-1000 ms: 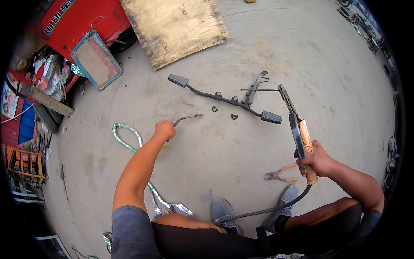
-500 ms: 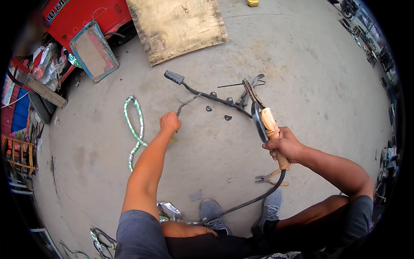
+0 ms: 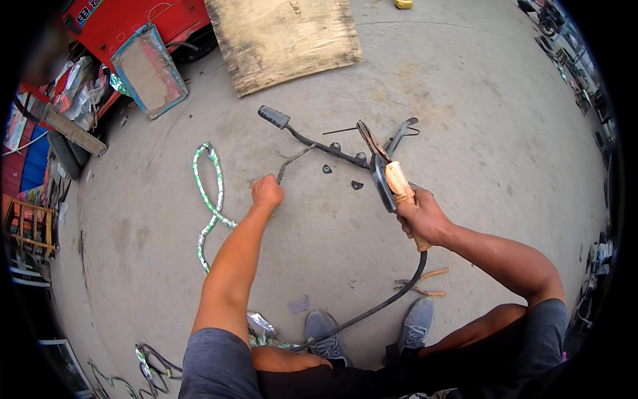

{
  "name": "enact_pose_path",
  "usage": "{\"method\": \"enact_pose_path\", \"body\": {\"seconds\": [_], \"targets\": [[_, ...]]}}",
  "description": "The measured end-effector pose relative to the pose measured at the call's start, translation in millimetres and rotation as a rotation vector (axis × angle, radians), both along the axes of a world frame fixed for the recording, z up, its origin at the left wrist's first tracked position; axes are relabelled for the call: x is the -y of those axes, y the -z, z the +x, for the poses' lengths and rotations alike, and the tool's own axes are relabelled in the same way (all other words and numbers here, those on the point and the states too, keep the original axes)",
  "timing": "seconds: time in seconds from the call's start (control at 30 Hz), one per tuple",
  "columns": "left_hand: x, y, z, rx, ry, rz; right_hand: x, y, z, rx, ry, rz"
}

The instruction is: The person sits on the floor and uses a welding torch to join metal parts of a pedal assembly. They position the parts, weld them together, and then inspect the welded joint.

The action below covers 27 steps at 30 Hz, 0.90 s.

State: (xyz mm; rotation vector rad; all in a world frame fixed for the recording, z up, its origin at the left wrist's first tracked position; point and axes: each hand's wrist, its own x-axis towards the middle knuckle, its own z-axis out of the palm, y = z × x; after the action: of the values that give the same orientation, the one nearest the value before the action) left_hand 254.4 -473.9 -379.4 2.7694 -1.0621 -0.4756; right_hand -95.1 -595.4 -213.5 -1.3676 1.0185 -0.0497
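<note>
There's the black bar [image 3: 346, 157] on the concrete floor [image 3: 505, 159], long axis slanting from far left to near right, its right end hidden behind the tool. On the bar's near side, left of its middle, the left hand [image 3: 268, 192] has its fingers curled tight round a bent dark rod [image 3: 288, 166]; that rod angles away and rightward, tip right up at the bar, touching or just short, can't tell. And the right hand [image 3: 425, 216], near the bar's hidden right end, fingers wrapped round the pale handle of a clamp-like tool [image 3: 399, 181]! Its tip pinches a thin rod [image 3: 340, 131] that points left, showing beyond the bar's middle and roughly crosswise to the tool; how high over the floor, no telling. Both hands sit nearer the wearer than the bar, and which is closer to it is too tight to call. Two small dark pieces [image 3: 357, 185] lie just on the bar's near side, pliers [image 3: 425, 284] well nearer and right of it, a silver-green wrapped cable [image 3: 219, 183] looping left of it.
</note>
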Motion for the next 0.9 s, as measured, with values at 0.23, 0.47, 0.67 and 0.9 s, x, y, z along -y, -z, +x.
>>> {"method": "enact_pose_path", "body": {"seconds": [0.23,0.47,0.67,0.9], "targets": [[0.3,7.1,-2.2,-0.007,0.005,-0.003,8.1,4.9,20.5,-0.052,0.001,0.002],[-4.5,7.7,-2.4,-0.015,0.013,-0.023,10.6,15.5,42.3,-0.197,-0.121,-0.122],[-5.7,-1.1,-8.3,-0.055,0.048,-0.031,13.7,24.9,49.6,-0.203,-0.133,-0.149],[-13.7,1.1,-9.8,-0.028,0.097,-0.097,12.1,22.8,54.8,-0.236,-0.144,-0.172]]}}
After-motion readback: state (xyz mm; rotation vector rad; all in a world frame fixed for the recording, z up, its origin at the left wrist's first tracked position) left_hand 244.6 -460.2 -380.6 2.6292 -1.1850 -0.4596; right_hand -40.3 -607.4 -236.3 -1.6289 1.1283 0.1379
